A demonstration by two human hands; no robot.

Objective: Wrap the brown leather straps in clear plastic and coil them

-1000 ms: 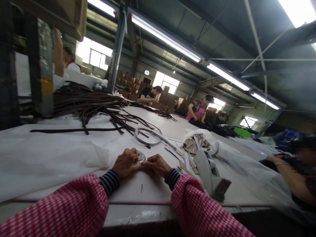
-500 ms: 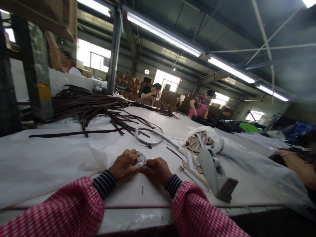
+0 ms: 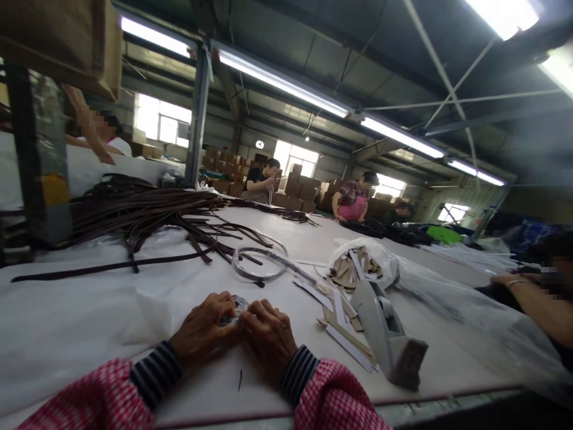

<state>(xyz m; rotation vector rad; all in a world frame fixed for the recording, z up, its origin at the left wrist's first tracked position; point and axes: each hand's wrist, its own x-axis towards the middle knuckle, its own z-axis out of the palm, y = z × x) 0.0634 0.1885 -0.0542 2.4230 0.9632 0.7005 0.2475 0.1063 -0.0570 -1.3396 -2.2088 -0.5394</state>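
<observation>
A small shiny grey coil, like a rolled-up strap (image 3: 239, 303), lies on the white tabletop between my hands. My left hand (image 3: 203, 327) is curled around its left side, fingers bent over it. Against the coil's right side, my right hand (image 3: 268, 331) presses with bent fingers; its fingertips are partly hidden. Much of the coil's near side is covered by the hands. Just beyond them rests a larger loose loop of grey strap (image 3: 255, 278), its tail running right toward paper strips.
Dark brown straps (image 3: 147, 206) are heaped at the left. To the right stand a grey tape dispenser (image 3: 385, 334), a plastic bag (image 3: 389, 263) of card scraps, and loose card strips (image 3: 347, 334). A metal post (image 3: 49, 167) rises at left. A co-worker's arm (image 3: 537, 304) is at far right.
The view has shifted slightly. My right hand has moved from a low pinch at the coil's edge to lie higher over its right side; the left hand stays around it.
</observation>
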